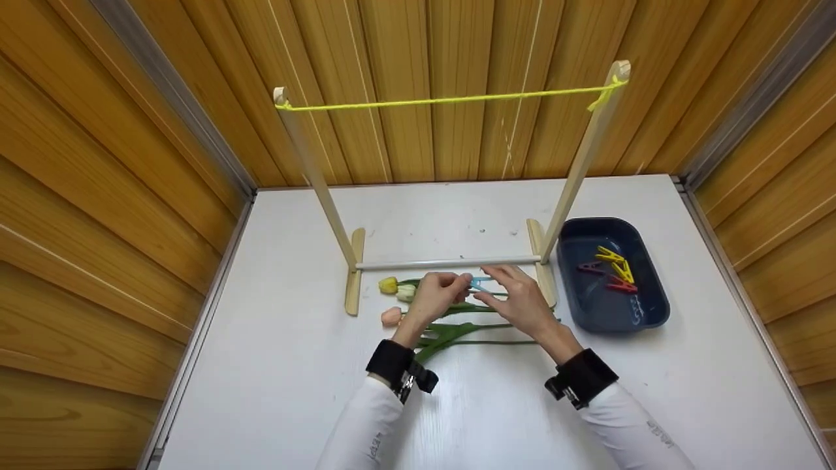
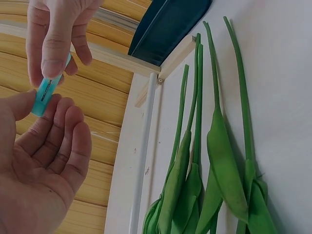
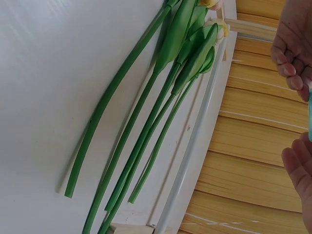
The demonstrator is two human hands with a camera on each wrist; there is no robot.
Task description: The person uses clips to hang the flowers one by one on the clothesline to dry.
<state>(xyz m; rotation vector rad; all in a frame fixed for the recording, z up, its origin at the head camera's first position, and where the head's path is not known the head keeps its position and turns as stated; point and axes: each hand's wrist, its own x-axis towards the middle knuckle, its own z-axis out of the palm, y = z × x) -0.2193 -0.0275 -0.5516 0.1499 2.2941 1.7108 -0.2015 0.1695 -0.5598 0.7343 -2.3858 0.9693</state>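
A light blue clothespin (image 1: 480, 282) is held between the two hands, above several artificial tulips. My left hand (image 1: 436, 299) pinches one end of it between thumb and index finger, as the left wrist view (image 2: 43, 102) also shows. At the other end, the thumb and fingers of my right hand (image 1: 520, 301) lie on either side of its spread legs. Beneath the hands, green stems (image 1: 496, 342) run to the right across the white table. A yellow tulip head (image 1: 388, 285), a white one (image 1: 405, 293) and a peach one (image 1: 391, 317) show at the left.
Behind the flowers stands a wooden frame (image 1: 575, 173) with a yellow string (image 1: 450, 100) tied between its post tops. A white bar (image 1: 450, 262) joins its feet. To the right, a dark blue basin (image 1: 591, 313) holds yellow (image 1: 623, 269), red (image 1: 622, 285) and dark purple clothespins (image 1: 591, 267).
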